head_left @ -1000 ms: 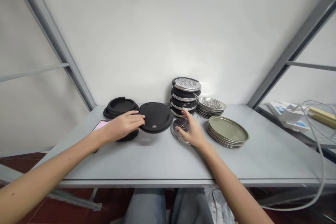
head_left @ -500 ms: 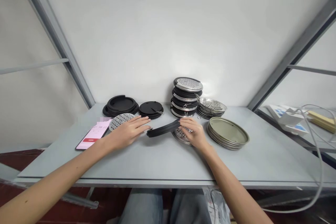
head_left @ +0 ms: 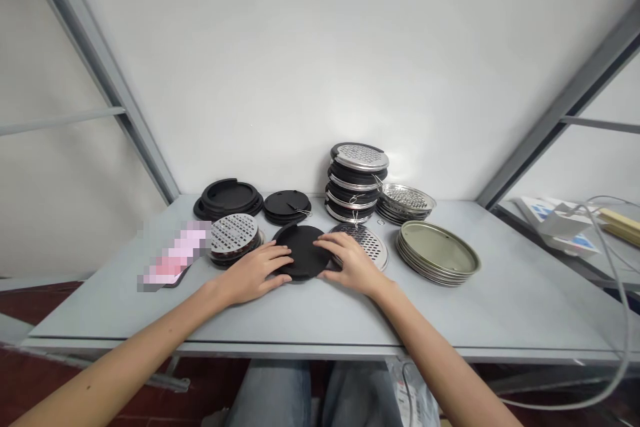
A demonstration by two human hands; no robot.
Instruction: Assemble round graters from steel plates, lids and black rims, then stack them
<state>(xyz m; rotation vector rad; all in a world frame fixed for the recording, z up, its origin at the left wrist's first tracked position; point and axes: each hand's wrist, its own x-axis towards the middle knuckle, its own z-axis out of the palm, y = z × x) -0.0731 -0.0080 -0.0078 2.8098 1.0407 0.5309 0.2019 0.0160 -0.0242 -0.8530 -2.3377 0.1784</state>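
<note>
A black round cover (head_left: 303, 251) with a raised rim lies level, low over the table in front of me. My left hand (head_left: 257, 272) grips its left side, fingers stretched over the top and thumb at the front edge. On the opposite side my right hand (head_left: 351, 260) holds it the same way, hiding part of the rim. Right behind that hand rests a perforated metal grater disc (head_left: 373, 248). Close to my left wrist is another metal grater disc (head_left: 234, 233), raised on dark round pieces.
Behind are black ring-shaped covers (head_left: 230, 197), black discs (head_left: 287, 203), a tall stack of grater discs in black covers (head_left: 357, 180) and loose graters (head_left: 407, 199). Olive round plates (head_left: 440, 247) are piled right. A blurred phone (head_left: 177, 257) lies left. A white cable (head_left: 623, 320) hangs right.
The black cover has gone from tilted in my right hand to level and lower. My left hand has moved onto its left side. More of both nearby grater discs shows.
</note>
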